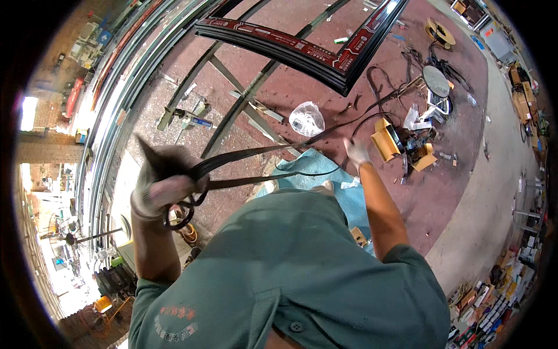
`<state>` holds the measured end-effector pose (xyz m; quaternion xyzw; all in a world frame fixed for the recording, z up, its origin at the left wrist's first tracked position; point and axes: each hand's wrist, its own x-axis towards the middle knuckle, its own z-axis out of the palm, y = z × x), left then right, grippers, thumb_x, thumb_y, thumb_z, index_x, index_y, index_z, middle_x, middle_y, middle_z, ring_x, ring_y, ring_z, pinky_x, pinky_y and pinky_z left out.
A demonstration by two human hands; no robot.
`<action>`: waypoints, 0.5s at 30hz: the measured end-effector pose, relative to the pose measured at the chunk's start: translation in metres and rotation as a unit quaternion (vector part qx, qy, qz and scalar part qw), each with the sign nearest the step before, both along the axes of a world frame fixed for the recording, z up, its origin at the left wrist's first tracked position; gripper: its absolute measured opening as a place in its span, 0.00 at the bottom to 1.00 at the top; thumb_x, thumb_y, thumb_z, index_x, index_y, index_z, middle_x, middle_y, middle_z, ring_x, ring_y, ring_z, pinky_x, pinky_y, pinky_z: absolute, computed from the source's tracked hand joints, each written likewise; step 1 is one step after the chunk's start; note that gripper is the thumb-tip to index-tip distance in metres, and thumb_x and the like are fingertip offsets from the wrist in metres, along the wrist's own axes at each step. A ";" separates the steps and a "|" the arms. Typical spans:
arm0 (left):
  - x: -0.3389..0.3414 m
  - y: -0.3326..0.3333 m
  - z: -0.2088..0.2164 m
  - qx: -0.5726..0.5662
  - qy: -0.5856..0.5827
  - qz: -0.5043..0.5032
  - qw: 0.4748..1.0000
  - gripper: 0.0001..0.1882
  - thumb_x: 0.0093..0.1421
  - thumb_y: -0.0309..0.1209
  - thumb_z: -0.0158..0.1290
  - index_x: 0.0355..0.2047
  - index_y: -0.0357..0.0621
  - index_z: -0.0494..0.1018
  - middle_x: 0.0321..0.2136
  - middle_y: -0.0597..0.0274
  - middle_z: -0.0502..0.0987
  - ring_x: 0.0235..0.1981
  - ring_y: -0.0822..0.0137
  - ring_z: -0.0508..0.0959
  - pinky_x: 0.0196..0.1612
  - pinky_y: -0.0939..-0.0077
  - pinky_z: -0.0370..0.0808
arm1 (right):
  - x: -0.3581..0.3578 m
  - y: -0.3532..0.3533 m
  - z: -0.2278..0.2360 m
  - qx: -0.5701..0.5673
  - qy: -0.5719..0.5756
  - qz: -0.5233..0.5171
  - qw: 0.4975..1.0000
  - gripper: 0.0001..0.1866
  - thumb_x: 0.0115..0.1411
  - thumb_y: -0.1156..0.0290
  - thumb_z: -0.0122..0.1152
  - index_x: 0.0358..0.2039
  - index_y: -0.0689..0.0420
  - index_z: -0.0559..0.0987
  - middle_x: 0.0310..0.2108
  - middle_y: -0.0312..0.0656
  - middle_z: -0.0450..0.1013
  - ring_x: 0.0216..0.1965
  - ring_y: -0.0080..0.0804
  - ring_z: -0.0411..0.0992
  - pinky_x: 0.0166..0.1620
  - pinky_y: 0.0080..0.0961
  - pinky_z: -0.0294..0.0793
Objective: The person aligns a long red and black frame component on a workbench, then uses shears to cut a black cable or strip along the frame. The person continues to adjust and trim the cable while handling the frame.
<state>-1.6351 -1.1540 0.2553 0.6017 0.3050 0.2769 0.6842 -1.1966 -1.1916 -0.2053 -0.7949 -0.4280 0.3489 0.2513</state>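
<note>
My gloved left hand (pixel 165 195) is raised at the left, closed around a bundle of black rubber strip (pixel 244 155); hand and bundle are blurred. Dark loops (pixel 185 216) hang just below its fingers; I cannot tell whether they are strip or tool handles. Two lengths of strip run from this hand to the right, a wide one above and a narrower one below. My gloved right hand (pixel 357 152) reaches forward, beside the thin strand where it curves upward. Its fingers are too small and smeared to show whether they grip the strand.
A black and red frame (pixel 314 53) stands ahead. Clear plastic bag (pixel 307 119), blue sheet (pixel 314 163), and open cardboard box (pixel 385 141) lie on the red floor. A round-topped stool (pixel 436 81) is at right. Long metal profiles (pixel 128 87) line the left.
</note>
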 end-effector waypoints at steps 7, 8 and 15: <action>-0.049 -0.047 0.039 0.089 -0.123 0.060 0.987 0.18 0.60 0.42 0.56 0.18 0.51 0.66 0.12 0.70 0.68 0.12 0.75 0.67 0.17 0.76 0.64 | -0.109 0.121 0.086 -0.080 -0.094 0.424 0.897 0.35 0.56 0.38 0.59 0.51 0.56 0.81 0.52 0.50 0.77 0.53 0.45 0.75 0.59 0.39 0.69; -0.066 -0.059 0.045 0.090 -0.127 0.093 0.984 0.20 0.62 0.40 0.55 0.14 0.57 0.63 0.09 0.75 0.65 0.09 0.77 0.66 0.14 0.77 0.63 | -0.125 0.110 0.080 -0.121 -0.108 0.496 0.853 0.41 0.50 0.33 0.61 0.52 0.56 0.81 0.53 0.47 0.77 0.54 0.44 0.74 0.60 0.38 0.68; -0.120 -0.139 0.056 0.320 -0.043 0.356 0.877 0.16 0.73 0.39 0.38 0.28 0.48 0.64 0.21 0.68 0.70 0.18 0.75 0.70 0.23 0.74 0.72 | -0.137 0.036 0.098 -0.451 0.074 0.557 0.693 0.27 0.67 0.50 0.54 0.59 0.55 0.75 0.62 0.40 0.69 0.58 0.34 0.69 0.62 0.37 0.65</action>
